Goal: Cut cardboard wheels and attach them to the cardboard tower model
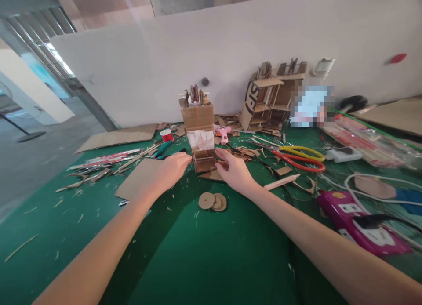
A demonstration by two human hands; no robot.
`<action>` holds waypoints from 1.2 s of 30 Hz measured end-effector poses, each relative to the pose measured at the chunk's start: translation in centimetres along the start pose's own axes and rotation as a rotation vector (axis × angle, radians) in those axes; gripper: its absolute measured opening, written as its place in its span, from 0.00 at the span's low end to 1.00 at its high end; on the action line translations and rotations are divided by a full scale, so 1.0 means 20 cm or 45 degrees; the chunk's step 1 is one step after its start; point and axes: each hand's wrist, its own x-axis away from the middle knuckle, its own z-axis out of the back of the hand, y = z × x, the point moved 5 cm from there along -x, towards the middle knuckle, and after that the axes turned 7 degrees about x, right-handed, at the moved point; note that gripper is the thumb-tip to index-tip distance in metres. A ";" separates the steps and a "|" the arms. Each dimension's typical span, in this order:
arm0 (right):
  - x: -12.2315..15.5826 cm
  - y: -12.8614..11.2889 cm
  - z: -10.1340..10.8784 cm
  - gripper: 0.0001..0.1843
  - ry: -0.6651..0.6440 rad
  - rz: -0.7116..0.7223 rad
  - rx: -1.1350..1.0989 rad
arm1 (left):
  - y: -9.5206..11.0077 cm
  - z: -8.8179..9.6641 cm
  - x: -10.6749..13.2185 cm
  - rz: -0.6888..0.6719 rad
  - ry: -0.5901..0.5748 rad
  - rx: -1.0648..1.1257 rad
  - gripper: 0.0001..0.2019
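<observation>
A tall cardboard tower model [199,133] stands upright on the green table [204,252], with a red thread running down its front and small wheels on top. My left hand [173,166] rests against the lower left side of the tower, its fingers curled toward the base. My right hand [233,168] touches the lower right side, thumb and fingers pinched at the small cardboard box at the bottom. Two cardboard discs [212,201] lie on the table just in front of the tower, between my forearms.
A flat cardboard sheet [140,177] lies left of my hands. Yellow and red handled cutters [301,157], a pink glue gun [223,133], a red thread spool [166,135] and scraps are scattered behind. A magenta power strip [356,221] sits at the right. Another cardboard model [268,100] leans on the wall.
</observation>
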 end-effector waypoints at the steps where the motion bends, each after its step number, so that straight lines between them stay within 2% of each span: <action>1: 0.00 0.00 0.00 0.24 0.001 -0.004 -0.007 | 0.00 0.00 0.00 -0.018 -0.002 -0.003 0.14; 5: 0.00 0.00 0.00 0.24 0.003 -0.036 -0.031 | -0.01 -0.02 -0.01 -0.085 -0.020 0.023 0.13; 13: 0.01 -0.02 0.00 0.24 -0.006 -0.052 0.018 | -0.06 -0.06 -0.04 -0.079 -0.036 0.191 0.16; 21: 0.01 -0.02 0.00 0.25 -0.021 -0.051 0.051 | -0.08 -0.08 -0.08 -0.004 -0.172 0.342 0.15; 27: 0.01 -0.02 0.00 0.25 -0.016 -0.048 0.056 | -0.13 -0.09 -0.09 0.094 -0.254 0.436 0.15; 32: 0.00 -0.02 0.00 0.25 -0.030 -0.052 0.032 | -0.15 -0.11 -0.09 0.199 -0.384 0.551 0.14; 36: -0.02 0.00 0.00 0.25 -0.014 -0.075 0.032 | -0.08 -0.06 -0.05 0.241 -0.246 0.425 0.14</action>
